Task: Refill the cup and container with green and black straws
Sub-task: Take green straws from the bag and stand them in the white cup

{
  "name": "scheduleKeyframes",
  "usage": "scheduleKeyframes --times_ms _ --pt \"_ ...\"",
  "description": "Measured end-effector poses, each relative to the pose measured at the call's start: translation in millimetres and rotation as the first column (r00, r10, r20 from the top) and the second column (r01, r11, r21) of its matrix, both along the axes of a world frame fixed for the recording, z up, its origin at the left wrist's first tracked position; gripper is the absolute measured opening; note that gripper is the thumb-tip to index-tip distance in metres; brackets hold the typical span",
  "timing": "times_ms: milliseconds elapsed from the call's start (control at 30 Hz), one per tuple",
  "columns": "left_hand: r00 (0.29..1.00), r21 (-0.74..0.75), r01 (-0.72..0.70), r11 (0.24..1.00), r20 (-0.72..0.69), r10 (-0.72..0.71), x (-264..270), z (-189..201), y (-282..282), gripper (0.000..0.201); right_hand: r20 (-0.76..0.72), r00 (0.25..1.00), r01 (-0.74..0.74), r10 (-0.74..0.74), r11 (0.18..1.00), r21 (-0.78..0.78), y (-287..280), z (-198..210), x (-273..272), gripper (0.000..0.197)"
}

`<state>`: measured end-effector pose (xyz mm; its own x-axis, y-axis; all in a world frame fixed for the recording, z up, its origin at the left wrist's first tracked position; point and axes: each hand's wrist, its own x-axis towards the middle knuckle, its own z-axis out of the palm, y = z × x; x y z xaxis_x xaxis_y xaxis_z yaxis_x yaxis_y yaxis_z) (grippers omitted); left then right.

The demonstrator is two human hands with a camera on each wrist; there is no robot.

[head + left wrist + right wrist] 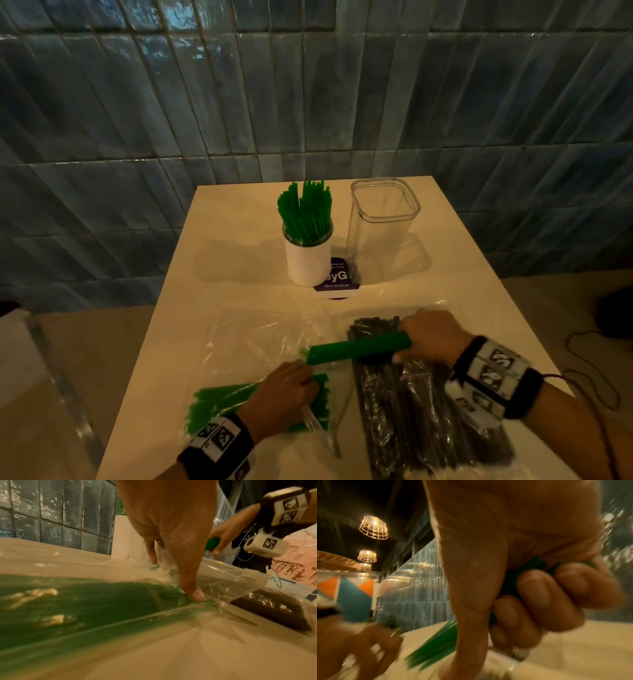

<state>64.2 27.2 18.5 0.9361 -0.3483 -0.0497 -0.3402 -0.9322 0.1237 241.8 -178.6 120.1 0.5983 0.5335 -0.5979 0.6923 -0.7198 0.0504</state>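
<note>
A white cup (308,263) packed with green straws stands at the middle of the white table (239,308). To its right is an empty clear square container (383,222). My right hand (428,337) grips one end of a bundle of green straws (359,347), held level above the bags; its fingers (539,595) curl round the bundle (436,646). My left hand (284,394) presses down on a clear bag of green straws (219,404), thumb (193,593) and forefinger straight on the plastic (85,608). A bag of black straws (418,404) lies under my right wrist.
A purple and white sign card (337,284) stands just in front of the cup and container. Blue tiled wall (308,102) rises behind the table. The table's left edge runs close to my left wrist. A cable (582,377) lies on the floor at right.
</note>
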Motion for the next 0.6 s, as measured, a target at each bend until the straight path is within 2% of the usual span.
scheduleKeyframes --times_ms 33,133,233,300,400,467,500,533,600 --pt "1.000 -0.002 -0.004 1.000 0.006 0.004 0.3 0.4 1.1 0.038 0.026 0.999 0.022 -0.021 0.999 -0.030 -8.6 13.2 9.3 0.058" --pt "0.998 0.015 -0.057 0.998 -0.014 0.057 0.1 -0.7 2.3 0.069 0.137 0.986 0.102 -0.095 0.994 -0.044 -28.1 53.9 30.7 0.067" --pt "0.991 -0.028 -0.130 0.991 0.018 0.131 -0.4 5.2 2.9 0.077 0.248 0.961 0.119 -0.123 0.992 0.032 -32.2 83.7 35.5 0.066" --pt "0.977 -0.204 -0.151 0.967 0.118 0.177 2.3 17.1 2.5 0.074 0.267 0.957 0.098 -0.113 0.993 0.067 -24.1 90.8 28.8 0.064" --pt "0.879 -0.410 -0.173 0.896 0.346 0.328 11.0 43.2 -2.7 0.072 0.251 0.968 0.005 -0.028 0.996 0.090 -0.6 86.8 11.3 0.059" --pt "0.805 -0.393 -0.264 0.881 0.412 0.426 22.2 55.3 -0.5 0.075 0.204 0.977 -0.096 0.069 0.987 0.126 18.6 80.3 -4.1 0.055" --pt "0.796 -0.340 -0.341 0.877 0.392 0.461 27.6 59.4 1.2 0.074 0.179 0.977 -0.147 0.119 0.977 0.155 28.7 76.9 -12.4 0.052" --pt "0.798 -0.297 -0.396 0.869 0.357 0.486 32.4 60.8 4.5 0.066 0.160 0.973 -0.194 0.165 0.962 0.191 38.1 74.8 -20.6 0.048" --pt "0.796 -0.318 -0.448 0.836 0.284 0.535 37.0 61.5 15.1 0.032 0.122 0.967 -0.249 0.223 0.928 0.277 51.4 74.9 -30.8 0.046"
